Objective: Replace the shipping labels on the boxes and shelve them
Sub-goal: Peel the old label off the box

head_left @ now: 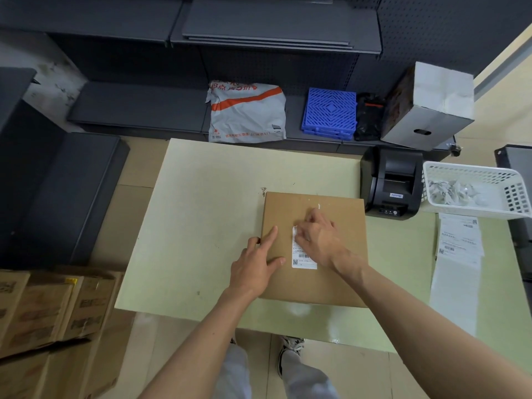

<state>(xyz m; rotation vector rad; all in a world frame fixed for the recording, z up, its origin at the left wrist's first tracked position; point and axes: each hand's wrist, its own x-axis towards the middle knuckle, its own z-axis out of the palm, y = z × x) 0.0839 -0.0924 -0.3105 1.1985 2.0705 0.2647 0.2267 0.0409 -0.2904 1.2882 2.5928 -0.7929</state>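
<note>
Box (313, 277) lies flat on the pale green table (201, 211), right of centre, near the front edge, sides roughly square with the table. White label (302, 259) on its top face, long axis running near-to-far, barcode end toward the person, far end curled up off the cardboard. Right hand (315, 236) over the label's far part, fingers curled and pinching the lifted top corner. Left hand (257, 264) flat on the box's left edge, fingers straight, index pointing away, thumb spread toward the label, gripping nothing. Black label printer (391, 182) just beyond the box's far right corner. White basket (475, 191) with crumpled paper scraps to the printer's right. Strip of printed labels (459, 246) lying on the table in front of the basket, long axis near-to-far. Dark shelf (138, 108) behind the table holds a grey-and-orange mailer bag (246, 113), blue plastic grid (329, 112), black bag, white carton (429, 108). Cardboard boxes (51, 312) stacked on the floor, left.
</note>
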